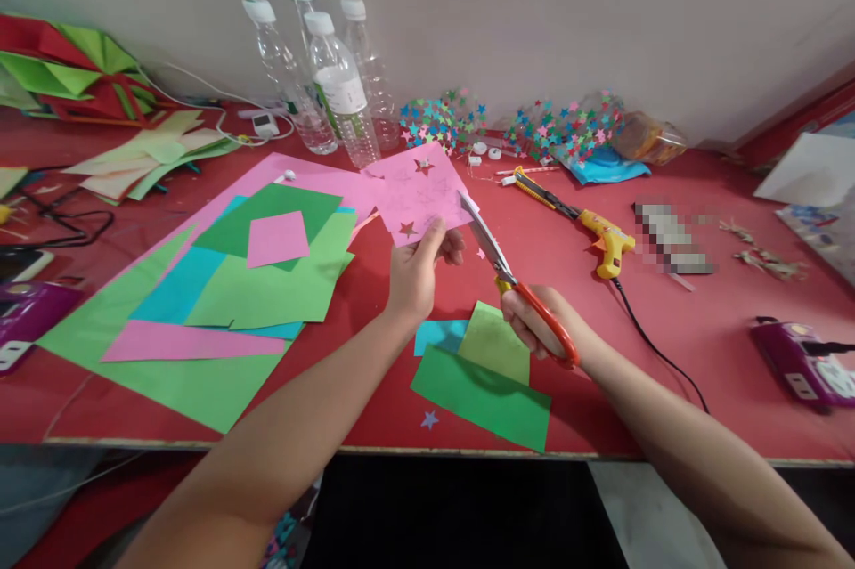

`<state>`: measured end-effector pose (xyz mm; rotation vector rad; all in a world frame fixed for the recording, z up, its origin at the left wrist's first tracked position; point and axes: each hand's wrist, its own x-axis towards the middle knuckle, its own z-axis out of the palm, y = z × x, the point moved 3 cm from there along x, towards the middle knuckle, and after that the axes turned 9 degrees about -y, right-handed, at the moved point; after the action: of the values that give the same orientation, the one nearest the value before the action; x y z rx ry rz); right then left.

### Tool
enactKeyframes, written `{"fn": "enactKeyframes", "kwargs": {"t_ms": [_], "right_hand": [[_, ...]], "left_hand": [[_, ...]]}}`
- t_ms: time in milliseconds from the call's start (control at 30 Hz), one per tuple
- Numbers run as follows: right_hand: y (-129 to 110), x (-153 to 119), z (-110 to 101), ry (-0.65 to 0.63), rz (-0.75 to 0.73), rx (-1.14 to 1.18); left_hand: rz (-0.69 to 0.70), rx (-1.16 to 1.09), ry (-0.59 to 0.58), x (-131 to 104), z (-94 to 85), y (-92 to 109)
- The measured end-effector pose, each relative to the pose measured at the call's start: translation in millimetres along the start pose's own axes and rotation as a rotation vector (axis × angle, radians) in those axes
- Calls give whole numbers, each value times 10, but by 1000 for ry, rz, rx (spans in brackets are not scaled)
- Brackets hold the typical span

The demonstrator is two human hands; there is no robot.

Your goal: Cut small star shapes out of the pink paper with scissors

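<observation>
Left hand (415, 275) has its fingers pinching the near edge of a pink sheet (420, 195) with star holes, over the red table (701, 320), toward the back edge. Right hand (559, 302)'s got its fingers wrapped round some scissors (491, 247), blades at the sheet's right edge. Green paper (481, 395)'s near the front edge.

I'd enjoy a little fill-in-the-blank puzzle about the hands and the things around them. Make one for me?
1. The paper in the left hand is coloured ____.
2. The holes in that paper are shaped like ____.
3. The right hand is holding a pair of ____.
4. The glue gun has a body coloured ____.

Missing words: pink; stars; scissors; yellow.
</observation>
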<state>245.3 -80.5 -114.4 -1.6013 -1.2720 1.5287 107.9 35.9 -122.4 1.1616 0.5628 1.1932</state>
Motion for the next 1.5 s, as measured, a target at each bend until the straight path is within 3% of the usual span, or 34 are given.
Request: {"fn": "enactKeyframes", "kwargs": {"t_ms": [233,400,667,900,1100,1367,1500], "right_hand": [[22,41,-44,-27,-1,-21],[31,48,-20,13,2,-26],[33,45,-10,-15,-2,-75],[-2,33,-55,-55,7,-138],[-17,12,-123,-63,24,-193],[-21,25,-182,4,-111,-416],[-52,5,-177,-16,-103,-395]], "left_hand": [[9,-18,104,96,-72,67],[-61,10,-28,98,-40,-16],[6,-21,63,104,-67,56],[43,77,-34,125,-86,61],[-10,47,-60,157,-97,18],[-25,37,-112,165,-98,57],[-21,49,-118,162,-100,77]]}}
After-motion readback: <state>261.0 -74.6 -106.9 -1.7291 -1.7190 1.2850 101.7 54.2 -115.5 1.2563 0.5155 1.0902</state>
